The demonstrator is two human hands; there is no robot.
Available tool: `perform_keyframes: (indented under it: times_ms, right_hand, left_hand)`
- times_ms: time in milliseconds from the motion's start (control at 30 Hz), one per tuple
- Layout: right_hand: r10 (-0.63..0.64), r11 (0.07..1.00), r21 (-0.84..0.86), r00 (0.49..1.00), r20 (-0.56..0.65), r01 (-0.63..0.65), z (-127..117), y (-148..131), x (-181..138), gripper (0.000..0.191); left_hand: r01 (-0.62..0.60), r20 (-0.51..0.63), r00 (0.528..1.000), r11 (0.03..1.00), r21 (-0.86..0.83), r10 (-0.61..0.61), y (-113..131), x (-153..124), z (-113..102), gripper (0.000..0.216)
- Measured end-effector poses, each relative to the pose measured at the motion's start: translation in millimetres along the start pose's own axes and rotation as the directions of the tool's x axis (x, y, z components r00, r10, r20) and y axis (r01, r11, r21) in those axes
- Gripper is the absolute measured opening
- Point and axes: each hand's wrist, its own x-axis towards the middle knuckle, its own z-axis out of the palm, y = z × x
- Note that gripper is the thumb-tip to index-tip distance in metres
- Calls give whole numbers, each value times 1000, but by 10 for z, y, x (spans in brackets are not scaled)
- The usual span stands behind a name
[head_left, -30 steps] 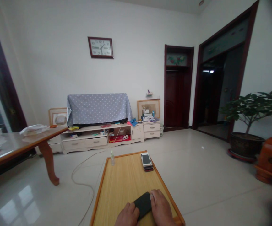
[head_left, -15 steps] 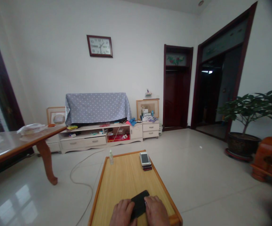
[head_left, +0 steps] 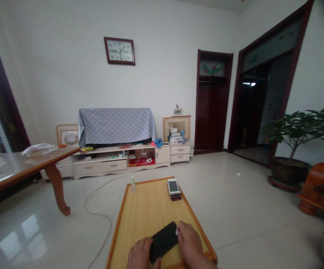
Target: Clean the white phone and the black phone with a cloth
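Note:
A black phone (head_left: 163, 241) lies flat on the near end of a low wooden table (head_left: 147, 213). My left hand (head_left: 138, 254) rests on its near left end, fingers curled onto it. My right hand (head_left: 188, 241) presses on its right side, fingers bent together, with something small and white showing at the fingertips. At the far right corner of the table sits a stack of phones (head_left: 174, 188), a white one on top. A small bottle (head_left: 133, 184) stands at the far left corner.
A cable (head_left: 97, 209) loops over the glossy tile floor left of the table. A larger wooden table (head_left: 24, 166) stands at left. A TV stand (head_left: 117, 160) with a cloth-covered screen lines the back wall. A potted plant (head_left: 293, 149) and a wooden chair (head_left: 321, 190) stand at right.
The view has shifted slightly. Both hands stay on the black phone; the phone has turned a little and my right hand has slid up along its right edge.

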Motion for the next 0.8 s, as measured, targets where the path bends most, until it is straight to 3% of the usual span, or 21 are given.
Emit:
perform_keyframes:
  times_ms: [167, 300, 400, 633, 700, 800]
  right_hand:
    - [-31, 999, -32, 999, -8, 31, 125, -117, -15, 28]
    - [-205, 979, 23, 976, 71, 204, 323, -295, -246, 34]
    - [-284, 959, 62, 945, 164, 277, 343, -357, -314, 40]
    - [-110, 991, -44, 968, 225, 123, 124, -429, -128, 55]
    - [-190, 981, 15, 946, 264, 193, 145, -527, -220, 55]
    - [-384, 923, 153, 866, 321, 352, 199, -636, -373, 49]
  left_hand:
    - [1, -31, 1000, 1000, -7, -1, 63, -41, -86, 56]
    - [12, -82, 997, 999, -34, -15, 67, -76, -82, 55]
    - [27, -121, 992, 999, -43, -32, 66, -104, -66, 54]
    - [23, -144, 989, 998, -52, -31, 55, -145, -82, 56]
    - [25, -140, 990, 998, -62, -33, 35, -147, -78, 53]
    - [27, -123, 992, 998, -59, -34, 8, -150, -78, 50]
